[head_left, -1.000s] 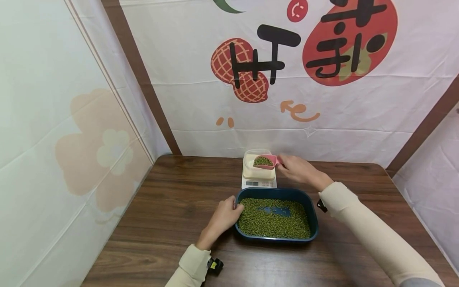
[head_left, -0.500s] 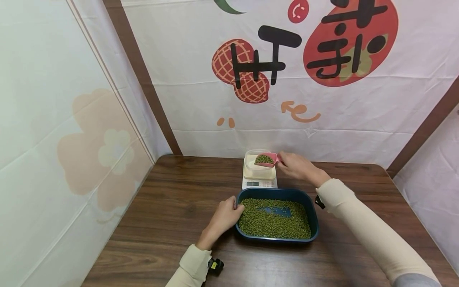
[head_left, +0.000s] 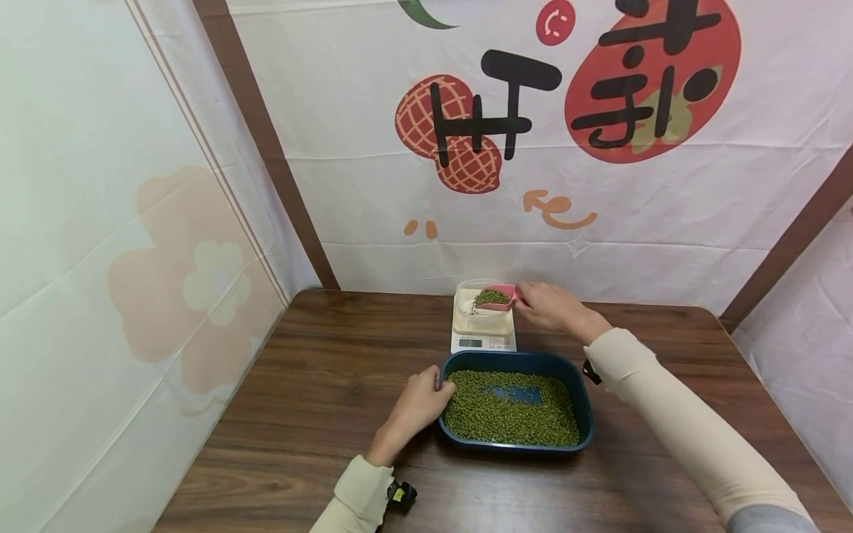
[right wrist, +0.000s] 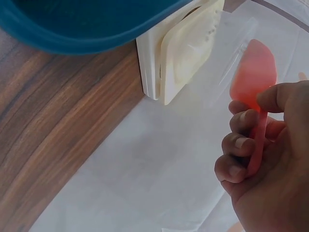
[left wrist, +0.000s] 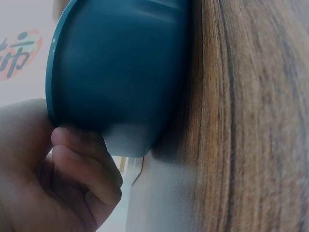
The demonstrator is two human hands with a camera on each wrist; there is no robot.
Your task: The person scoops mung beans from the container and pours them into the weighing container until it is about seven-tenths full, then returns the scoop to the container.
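My right hand grips the handle of a small pink scoop, thumb on top and fingers curled round it. The scoop carries green mung beans and is over a clear plastic container. Several beans lie in the container below the scoop's lip. Under the container stands a white kitchen scale with a small display. My left hand holds the left rim of a blue plastic tray, fingers curled at its edge in the left wrist view. A broad layer of mung beans covers most of the tray's bottom.
The tray sits on a dark wooden table, just in front of the scale. Behind the table's back edge hangs a white printed cloth. More cloth closes off the left side.
The scoop has tipped slightly over the container, and some beans have dropped from its lip into it. The left hand keeps its hold on the tray.
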